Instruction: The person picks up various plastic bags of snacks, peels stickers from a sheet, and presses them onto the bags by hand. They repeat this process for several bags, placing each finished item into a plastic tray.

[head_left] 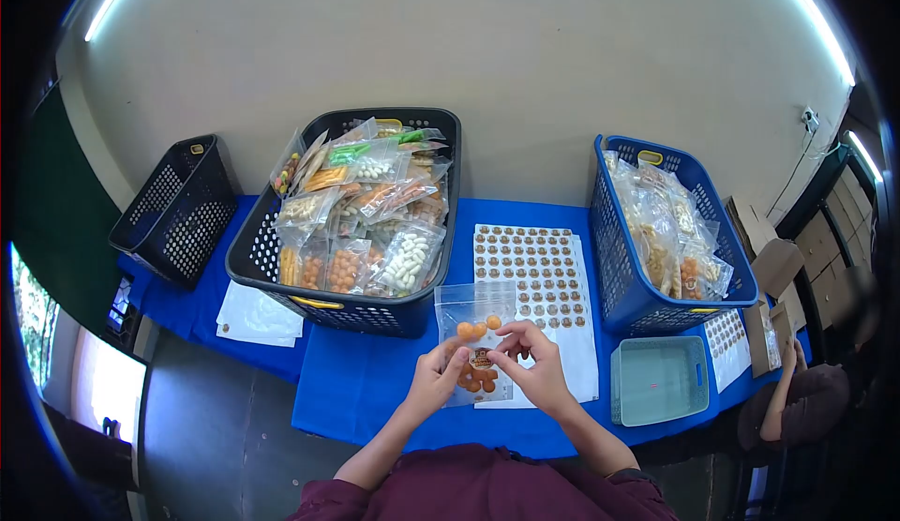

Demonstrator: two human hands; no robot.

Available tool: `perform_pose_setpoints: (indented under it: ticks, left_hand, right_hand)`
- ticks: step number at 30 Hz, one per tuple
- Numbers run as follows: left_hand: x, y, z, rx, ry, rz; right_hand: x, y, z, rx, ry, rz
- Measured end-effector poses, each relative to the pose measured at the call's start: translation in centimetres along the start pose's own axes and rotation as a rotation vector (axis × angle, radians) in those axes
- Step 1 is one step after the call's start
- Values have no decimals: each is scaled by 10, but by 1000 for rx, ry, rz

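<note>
A clear plastic bag [450,308] with round orange pieces lies over the blue cloth and the edge of a sticker sheet [530,277]. A round brown label [482,359] shows on the bag's front, between my hands. My left hand [441,371] holds the bag's left side, its thumb and fingers closed. At the label's right edge, my right hand [532,366] has its thumb and fingertips curled together. Orange pieces show both above and below the label.
Behind stands a large black basket [246,263] full of filled bags. A blue basket [623,282] with more bags is at right, a green tray [659,410] before it. An empty black basket [178,212] stands left. Another person's arm [780,399] is at far right.
</note>
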State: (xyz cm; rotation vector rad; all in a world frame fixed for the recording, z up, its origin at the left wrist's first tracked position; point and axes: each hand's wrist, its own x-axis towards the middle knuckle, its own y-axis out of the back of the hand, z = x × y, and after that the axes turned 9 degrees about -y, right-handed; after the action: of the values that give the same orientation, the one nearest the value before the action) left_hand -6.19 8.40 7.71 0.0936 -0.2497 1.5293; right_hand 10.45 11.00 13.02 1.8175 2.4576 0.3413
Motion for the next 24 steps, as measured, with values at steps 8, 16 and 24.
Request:
perform_pose_setpoints:
  ticks: [8, 16, 24]
  left_hand:
    - [-3, -5, -8, -46, -15, -12]
    - [-5, -8, 6, -13, -48, -15]
    - [-5, -3, 6, -82, 78, -48]
  right_hand:
    - [-2, 0, 6, 37, -22, 6]
    - [-1, -4, 1, -8, -19, 29]
    - [5, -1, 3, -253, 152, 229]
